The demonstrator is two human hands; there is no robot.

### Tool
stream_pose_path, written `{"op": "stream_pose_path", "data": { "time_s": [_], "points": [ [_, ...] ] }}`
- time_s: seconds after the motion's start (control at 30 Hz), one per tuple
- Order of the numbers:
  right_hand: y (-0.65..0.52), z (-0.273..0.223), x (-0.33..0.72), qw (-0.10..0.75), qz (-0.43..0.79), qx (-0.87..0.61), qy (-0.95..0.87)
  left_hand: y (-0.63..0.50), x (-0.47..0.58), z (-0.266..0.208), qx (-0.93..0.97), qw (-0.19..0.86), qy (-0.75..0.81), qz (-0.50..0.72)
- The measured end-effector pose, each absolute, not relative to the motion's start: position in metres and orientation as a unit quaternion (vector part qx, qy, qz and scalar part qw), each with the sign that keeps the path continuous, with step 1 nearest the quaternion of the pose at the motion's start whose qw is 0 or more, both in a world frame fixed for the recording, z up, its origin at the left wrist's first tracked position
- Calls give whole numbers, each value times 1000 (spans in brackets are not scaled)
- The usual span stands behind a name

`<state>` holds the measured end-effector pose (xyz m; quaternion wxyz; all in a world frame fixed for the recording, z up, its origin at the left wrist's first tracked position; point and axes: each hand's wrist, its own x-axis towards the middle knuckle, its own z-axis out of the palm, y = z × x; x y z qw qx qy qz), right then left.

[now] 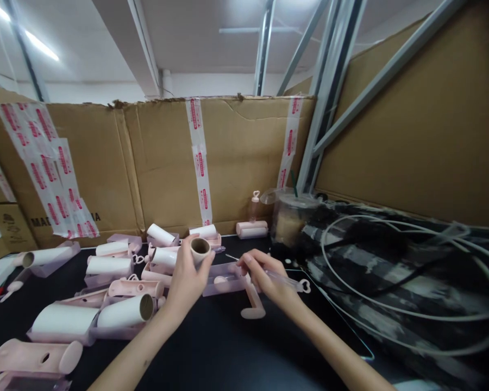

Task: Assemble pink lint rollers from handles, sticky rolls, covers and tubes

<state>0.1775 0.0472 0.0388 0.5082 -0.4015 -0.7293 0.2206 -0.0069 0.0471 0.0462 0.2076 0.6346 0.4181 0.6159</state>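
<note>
My left hand (189,279) is closed round a small paper roll (200,247), its open cardboard core facing up. In my right hand (269,274) is a clear handle (287,279) with a pale pink heart-shaped loop (305,286) at its end. A thin pointed tip (231,257) sticks out to the left of those fingers; whether it belongs to the handle I cannot tell. Just below my right hand is a pink roller frame (252,304) with a rounded end. Between my hands a translucent purple case (224,279) lies on the black table (212,347).
Several white rolls (67,317), purple cases and pink frames (35,355) crowd the left. A pink roller with its handle upright (252,228) stands at the back, beside a lidded drink cup (289,222). Coiled cable (330,239) lies right. Cardboard (158,163) walls the back.
</note>
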Motion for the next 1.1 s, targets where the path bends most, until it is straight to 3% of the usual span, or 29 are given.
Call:
{"op": "stream_pose_path", "data": {
  "time_s": [0.17,0.27,0.6,0.83,1.1],
  "points": [
    [38,42,175,556,337,-378,-659,48,-6,48,346,492,312,735],
    [37,41,173,549,348,-382,-657,53,-4,37,258,547,302,737],
    [39,36,172,502,318,-391,-702,64,-5,21,238,562,325,722],
    [45,31,175,434,141,-479,-750,68,-8,15,275,515,373,721],
    [56,52,210,550,130,-485,-667,57,-2,18,477,413,442,637]
  ]
}}
